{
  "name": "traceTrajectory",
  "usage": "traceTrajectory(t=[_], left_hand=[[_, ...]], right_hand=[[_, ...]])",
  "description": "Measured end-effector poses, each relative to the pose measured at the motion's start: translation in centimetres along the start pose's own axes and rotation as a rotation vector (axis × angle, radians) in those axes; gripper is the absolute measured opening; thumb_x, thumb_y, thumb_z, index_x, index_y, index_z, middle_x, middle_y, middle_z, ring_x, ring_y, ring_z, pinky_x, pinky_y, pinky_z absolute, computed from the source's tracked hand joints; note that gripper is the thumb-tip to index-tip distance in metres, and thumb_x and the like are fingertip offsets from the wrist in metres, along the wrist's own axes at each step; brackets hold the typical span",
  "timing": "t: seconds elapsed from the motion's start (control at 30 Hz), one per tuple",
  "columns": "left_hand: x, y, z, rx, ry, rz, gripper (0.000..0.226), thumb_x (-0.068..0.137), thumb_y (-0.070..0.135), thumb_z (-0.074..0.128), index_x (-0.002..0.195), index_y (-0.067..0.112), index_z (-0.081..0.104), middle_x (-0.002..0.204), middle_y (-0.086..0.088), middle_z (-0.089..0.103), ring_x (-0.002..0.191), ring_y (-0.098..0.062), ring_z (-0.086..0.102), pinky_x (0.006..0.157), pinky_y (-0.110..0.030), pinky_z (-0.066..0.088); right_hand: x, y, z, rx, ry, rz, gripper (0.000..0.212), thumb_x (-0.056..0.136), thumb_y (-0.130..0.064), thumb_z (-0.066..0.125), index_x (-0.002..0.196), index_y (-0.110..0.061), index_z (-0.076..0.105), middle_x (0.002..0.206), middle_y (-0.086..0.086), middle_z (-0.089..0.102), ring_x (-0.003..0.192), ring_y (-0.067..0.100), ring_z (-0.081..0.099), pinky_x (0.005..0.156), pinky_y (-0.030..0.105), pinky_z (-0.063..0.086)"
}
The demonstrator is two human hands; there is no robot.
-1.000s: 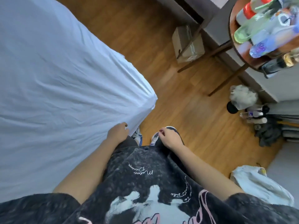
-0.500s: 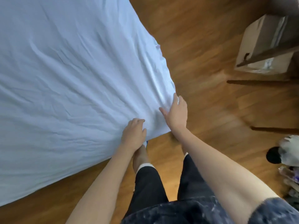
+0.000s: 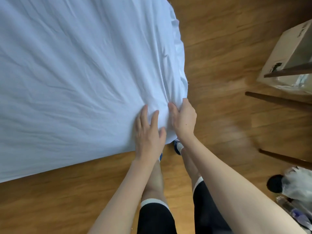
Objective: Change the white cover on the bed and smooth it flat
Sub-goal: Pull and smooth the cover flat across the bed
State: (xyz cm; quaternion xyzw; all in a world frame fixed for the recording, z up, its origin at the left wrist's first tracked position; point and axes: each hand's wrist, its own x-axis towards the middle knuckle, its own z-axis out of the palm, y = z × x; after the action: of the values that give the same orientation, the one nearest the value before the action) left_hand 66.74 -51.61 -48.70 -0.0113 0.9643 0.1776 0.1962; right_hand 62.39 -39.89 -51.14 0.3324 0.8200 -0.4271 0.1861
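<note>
Corner of white cover (image 3: 84, 73): soft, light, crease-prone. Left hand (image 3: 148, 132) pressed flat, fingers straight; right hand (image 3: 183, 118) pinched the hem, the best hold.

White cover (image 3: 76, 73), plain; warm brown wood-grain floor (image 3: 219, 56); tan cardboard box (image 3: 290, 53); black shorts (image 3: 155, 218), white-hemmed.

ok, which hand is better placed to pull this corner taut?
Probably the right hand: its fingers already pinch the white cover at the corner. The left hand lies flat beside it.
</note>
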Motion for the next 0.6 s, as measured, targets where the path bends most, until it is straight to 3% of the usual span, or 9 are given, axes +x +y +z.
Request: traceTrajectory(t=[0.1, 0.23, 0.37, 0.43, 0.5, 0.57, 0.6], left_hand=[[-0.3, 0.4, 0.4, -0.037, 0.049, -0.014, 0.048, 0.081, 0.013, 0.066, 0.128, 0.010, 0.055, 0.147, -0.018, 0.038, 0.133, -0.037, 0.040, 0.104, -0.047, 0.040], [-0.5, 0.8, 0.2, -0.106, 0.109, 0.001, 0.047, 0.085, 0.021, 0.057, 0.130, 0.011, 0.052, 0.147, -0.018, 0.039, 0.134, -0.035, 0.039, 0.104, -0.042, 0.038], [-1.2, 1.4, 0.6, -0.073, 0.107, 0.223, 0.069, 0.082, 0.037, 0.055, 0.142, 0.006, 0.038, 0.149, -0.025, 0.034, 0.140, -0.036, 0.032, 0.114, -0.044, 0.028], [-1.8, 2.0, 0.7, -0.051, 0.108, 0.244, 0.077, 0.084, 0.040, 0.053, 0.145, -0.002, 0.030, 0.151, -0.025, 0.030, 0.143, -0.034, 0.027, 0.115, -0.049, 0.027], [-2.5, 2.4, 0.8, 0.000, 0.135, 0.191, 0.071, 0.094, 0.043, 0.039, 0.147, -0.003, 0.027, 0.151, -0.026, 0.030, 0.143, -0.035, 0.028, 0.113, -0.050, 0.029], [-2.6, 2.8, 0.7, 0.053, 0.148, 0.057, 0.069, 0.100, 0.048, 0.021, 0.146, -0.002, 0.031, 0.148, -0.026, 0.036, 0.136, -0.038, 0.038, 0.109, -0.048, 0.036], [-2.4, 3.1, 0.7, 0.060, 0.155, -0.015, 0.065, 0.100, 0.045, 0.022, 0.144, -0.002, 0.035, 0.144, -0.024, 0.042, 0.129, -0.037, 0.046, 0.102, -0.046, 0.042]], right_hand=[[-0.2, 0.5, -0.4, 0.019, 0.021, -0.087, 0.048, 0.093, -0.027, 0.057, 0.064, -0.019, 0.020, 0.053, -0.007, 0.024, 0.051, 0.014, 0.020, 0.051, 0.030, 0.023], [-1.0, 0.6, -0.9, 0.107, 0.023, -0.170, 0.050, 0.092, -0.024, 0.059, 0.065, -0.021, 0.017, 0.052, -0.008, 0.020, 0.052, 0.013, 0.017, 0.048, 0.032, 0.022], [-2.6, -0.4, -1.7, 0.176, -0.005, -0.204, 0.052, 0.091, -0.023, 0.063, 0.065, -0.022, 0.018, 0.050, -0.008, 0.021, 0.050, 0.012, 0.018, 0.048, 0.034, 0.023], [-3.4, -1.1, -2.0, 0.197, -0.020, -0.220, 0.053, 0.091, -0.023, 0.063, 0.064, -0.022, 0.018, 0.050, -0.009, 0.021, 0.050, 0.013, 0.020, 0.049, 0.033, 0.024], [-4.0, -1.8, -2.3, 0.213, -0.043, -0.218, 0.052, 0.090, -0.024, 0.064, 0.064, -0.023, 0.019, 0.051, -0.009, 0.021, 0.052, 0.010, 0.020, 0.049, 0.028, 0.023], [-4.2, -2.1, -2.4, 0.241, -0.074, -0.204, 0.052, 0.089, -0.024, 0.066, 0.064, -0.023, 0.020, 0.054, -0.011, 0.019, 0.053, 0.009, 0.019, 0.047, 0.023, 0.020], [-4.3, -2.2, -2.5, 0.257, -0.089, -0.200, 0.052, 0.089, -0.024, 0.066, 0.065, -0.023, 0.021, 0.056, -0.011, 0.018, 0.053, 0.008, 0.019, 0.047, 0.022, 0.019]])
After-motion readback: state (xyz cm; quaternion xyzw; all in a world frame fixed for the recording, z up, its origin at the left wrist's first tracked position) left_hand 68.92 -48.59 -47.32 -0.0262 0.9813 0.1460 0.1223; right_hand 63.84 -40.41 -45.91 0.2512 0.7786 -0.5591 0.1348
